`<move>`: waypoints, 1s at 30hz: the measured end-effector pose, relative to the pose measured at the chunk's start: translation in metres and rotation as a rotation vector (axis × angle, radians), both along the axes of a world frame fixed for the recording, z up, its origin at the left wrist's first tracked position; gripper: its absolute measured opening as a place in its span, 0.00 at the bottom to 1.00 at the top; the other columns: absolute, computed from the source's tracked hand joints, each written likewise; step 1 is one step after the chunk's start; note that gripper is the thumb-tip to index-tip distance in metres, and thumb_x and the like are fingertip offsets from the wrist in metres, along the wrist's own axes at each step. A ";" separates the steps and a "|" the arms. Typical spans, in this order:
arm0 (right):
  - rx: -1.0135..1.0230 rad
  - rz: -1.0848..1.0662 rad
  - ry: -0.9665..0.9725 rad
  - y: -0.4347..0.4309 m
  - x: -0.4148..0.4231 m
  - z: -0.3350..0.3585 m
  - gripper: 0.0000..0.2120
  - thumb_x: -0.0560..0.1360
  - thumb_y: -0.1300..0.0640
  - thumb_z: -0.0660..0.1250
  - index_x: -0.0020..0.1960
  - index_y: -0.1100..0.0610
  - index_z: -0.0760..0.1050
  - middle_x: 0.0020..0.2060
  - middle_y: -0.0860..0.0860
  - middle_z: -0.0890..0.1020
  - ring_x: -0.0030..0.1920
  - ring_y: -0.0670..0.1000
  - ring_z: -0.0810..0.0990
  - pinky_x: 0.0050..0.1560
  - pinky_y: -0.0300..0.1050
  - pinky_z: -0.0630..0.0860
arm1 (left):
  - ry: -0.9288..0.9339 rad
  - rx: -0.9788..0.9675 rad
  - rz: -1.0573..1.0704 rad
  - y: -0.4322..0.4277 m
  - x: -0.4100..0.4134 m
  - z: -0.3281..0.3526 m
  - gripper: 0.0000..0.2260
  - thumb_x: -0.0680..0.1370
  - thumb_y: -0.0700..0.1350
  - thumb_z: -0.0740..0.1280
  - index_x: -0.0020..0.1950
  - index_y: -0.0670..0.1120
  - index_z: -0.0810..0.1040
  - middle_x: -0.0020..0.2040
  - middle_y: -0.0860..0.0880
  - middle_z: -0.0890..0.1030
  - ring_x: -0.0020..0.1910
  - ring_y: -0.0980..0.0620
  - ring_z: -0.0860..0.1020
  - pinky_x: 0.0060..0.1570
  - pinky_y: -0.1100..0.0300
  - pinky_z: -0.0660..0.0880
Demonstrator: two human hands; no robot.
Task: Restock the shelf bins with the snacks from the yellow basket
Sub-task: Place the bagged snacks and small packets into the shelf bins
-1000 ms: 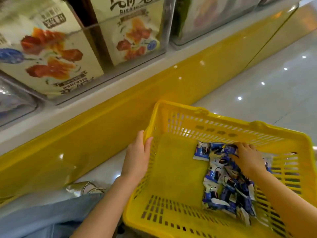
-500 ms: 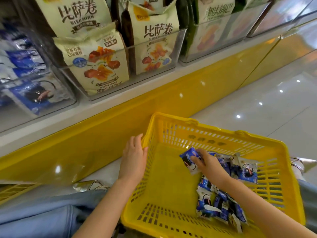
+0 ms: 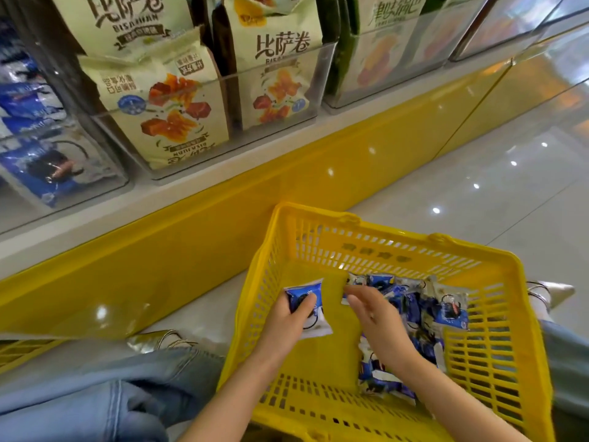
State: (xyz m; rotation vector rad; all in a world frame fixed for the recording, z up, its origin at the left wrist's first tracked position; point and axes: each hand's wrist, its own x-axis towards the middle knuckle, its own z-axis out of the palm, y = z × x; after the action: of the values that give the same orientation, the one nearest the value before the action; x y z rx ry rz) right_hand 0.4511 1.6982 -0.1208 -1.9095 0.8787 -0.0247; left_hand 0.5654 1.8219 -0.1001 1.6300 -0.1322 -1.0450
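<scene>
Partly hidden: snack pile [image 3: 414, 311], lower centre, under right hand [image 3: 376, 317], fingers relaxed.
Left hand [image 3: 287, 325]: grips blue packet [image 3: 302, 288].

Basket [image 3: 325, 355] floor bare at left; snack packets [image 3: 414, 311] crowd right side.

Single wide-angle view from my head, facing forward and down; yellow basket [image 3: 497, 346] close, lower right of frame; shelf bins [image 3: 322, 74] upper left.
</scene>
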 end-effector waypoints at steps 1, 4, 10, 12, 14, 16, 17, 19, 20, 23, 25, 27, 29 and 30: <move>-0.106 -0.066 0.066 -0.019 -0.012 -0.008 0.14 0.79 0.51 0.59 0.64 0.50 0.71 0.59 0.45 0.74 0.58 0.43 0.73 0.57 0.37 0.71 | -0.005 0.007 -0.009 -0.002 0.001 -0.002 0.08 0.79 0.43 0.63 0.57 0.44 0.74 0.46 0.50 0.78 0.42 0.60 0.76 0.35 0.76 0.70; -0.380 -0.282 0.297 -0.077 -0.050 -0.032 0.20 0.77 0.60 0.64 0.68 0.58 0.66 0.66 0.57 0.70 0.66 0.57 0.68 0.63 0.52 0.68 | -0.009 0.028 -0.045 -0.009 0.002 -0.008 0.07 0.79 0.44 0.63 0.56 0.47 0.73 0.46 0.51 0.78 0.41 0.62 0.76 0.34 0.76 0.69; -0.342 -0.244 0.614 -0.130 -0.097 -0.067 0.37 0.70 0.65 0.72 0.73 0.63 0.56 0.69 0.63 0.64 0.69 0.63 0.63 0.65 0.56 0.66 | 0.098 0.056 -0.073 -0.029 -0.007 -0.018 0.06 0.79 0.48 0.62 0.55 0.51 0.73 0.45 0.54 0.78 0.41 0.61 0.75 0.31 0.76 0.69; -0.271 -0.147 0.712 -0.129 -0.097 -0.072 0.40 0.69 0.57 0.74 0.74 0.59 0.56 0.69 0.61 0.64 0.68 0.62 0.66 0.61 0.56 0.70 | 0.109 0.064 -0.085 -0.034 -0.011 -0.021 0.04 0.79 0.48 0.62 0.53 0.52 0.73 0.43 0.55 0.78 0.39 0.62 0.74 0.30 0.76 0.68; -0.237 -0.095 0.769 -0.123 -0.096 -0.077 0.35 0.70 0.51 0.73 0.70 0.57 0.62 0.67 0.58 0.66 0.63 0.60 0.71 0.54 0.53 0.73 | 0.103 0.073 -0.102 -0.038 -0.013 -0.023 0.03 0.78 0.48 0.62 0.51 0.53 0.73 0.42 0.55 0.77 0.36 0.63 0.73 0.30 0.76 0.69; -0.267 -0.113 0.752 -0.117 -0.096 -0.081 0.29 0.70 0.49 0.73 0.67 0.57 0.67 0.63 0.57 0.69 0.58 0.59 0.74 0.52 0.51 0.74 | 0.093 0.082 -0.125 -0.039 -0.015 -0.024 0.03 0.78 0.49 0.62 0.51 0.53 0.73 0.42 0.55 0.77 0.37 0.62 0.73 0.32 0.73 0.69; -0.275 -0.121 0.747 -0.114 -0.096 -0.082 0.29 0.70 0.50 0.73 0.66 0.58 0.67 0.62 0.58 0.71 0.59 0.58 0.74 0.54 0.51 0.74 | 0.087 0.086 -0.131 -0.039 -0.015 -0.025 0.03 0.78 0.49 0.62 0.51 0.53 0.73 0.43 0.55 0.77 0.38 0.62 0.74 0.32 0.72 0.68; -0.269 -0.123 0.763 -0.110 -0.094 -0.084 0.30 0.70 0.52 0.73 0.67 0.60 0.66 0.62 0.58 0.72 0.61 0.59 0.72 0.58 0.51 0.72 | 0.077 0.094 -0.129 -0.037 -0.015 -0.025 0.03 0.78 0.50 0.62 0.52 0.53 0.72 0.44 0.55 0.77 0.39 0.62 0.74 0.33 0.71 0.67; -0.267 -0.114 0.787 -0.108 -0.094 -0.084 0.30 0.71 0.53 0.73 0.67 0.60 0.66 0.63 0.59 0.72 0.62 0.59 0.71 0.59 0.51 0.71 | 0.075 0.097 -0.129 -0.035 -0.015 -0.024 0.04 0.79 0.49 0.62 0.53 0.53 0.72 0.45 0.54 0.78 0.40 0.61 0.74 0.35 0.70 0.68; -0.294 -0.044 0.872 -0.097 -0.095 -0.083 0.27 0.72 0.51 0.71 0.67 0.57 0.67 0.65 0.58 0.69 0.64 0.58 0.69 0.62 0.50 0.69 | 0.080 0.096 -0.127 -0.029 -0.017 -0.022 0.08 0.79 0.48 0.62 0.57 0.51 0.72 0.51 0.51 0.79 0.48 0.57 0.76 0.41 0.66 0.70; -0.248 -0.065 0.838 -0.088 -0.095 -0.081 0.23 0.73 0.52 0.70 0.64 0.56 0.68 0.63 0.57 0.70 0.58 0.57 0.72 0.56 0.48 0.73 | 0.073 0.096 -0.122 -0.023 -0.017 -0.020 0.09 0.79 0.48 0.62 0.58 0.50 0.72 0.53 0.50 0.79 0.50 0.57 0.77 0.42 0.67 0.71; -0.231 -0.099 0.744 -0.079 -0.092 -0.077 0.16 0.74 0.55 0.68 0.59 0.56 0.68 0.55 0.56 0.77 0.45 0.52 0.76 0.40 0.43 0.74 | 0.069 0.105 -0.122 -0.018 -0.015 -0.020 0.09 0.79 0.47 0.62 0.59 0.49 0.72 0.53 0.49 0.79 0.51 0.56 0.77 0.43 0.67 0.71; -0.245 -0.125 0.646 -0.073 -0.086 -0.069 0.12 0.76 0.56 0.67 0.56 0.55 0.67 0.49 0.55 0.81 0.36 0.48 0.75 0.30 0.40 0.70 | 0.065 0.118 -0.116 -0.013 -0.014 -0.020 0.09 0.79 0.47 0.62 0.58 0.48 0.73 0.54 0.48 0.79 0.51 0.55 0.77 0.43 0.66 0.71; -0.243 -0.137 0.590 -0.069 -0.081 -0.063 0.13 0.76 0.56 0.66 0.57 0.55 0.66 0.48 0.54 0.81 0.35 0.47 0.75 0.30 0.40 0.70 | 0.064 0.126 -0.111 -0.011 -0.013 -0.020 0.09 0.79 0.47 0.63 0.58 0.47 0.73 0.53 0.47 0.79 0.51 0.55 0.77 0.43 0.66 0.71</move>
State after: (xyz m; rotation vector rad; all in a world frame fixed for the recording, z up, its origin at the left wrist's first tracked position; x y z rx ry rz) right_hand 0.3698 1.6289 -0.1840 -2.1142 1.4538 0.3824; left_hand 0.5522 1.8105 -0.1198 1.7158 -0.1175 -1.2097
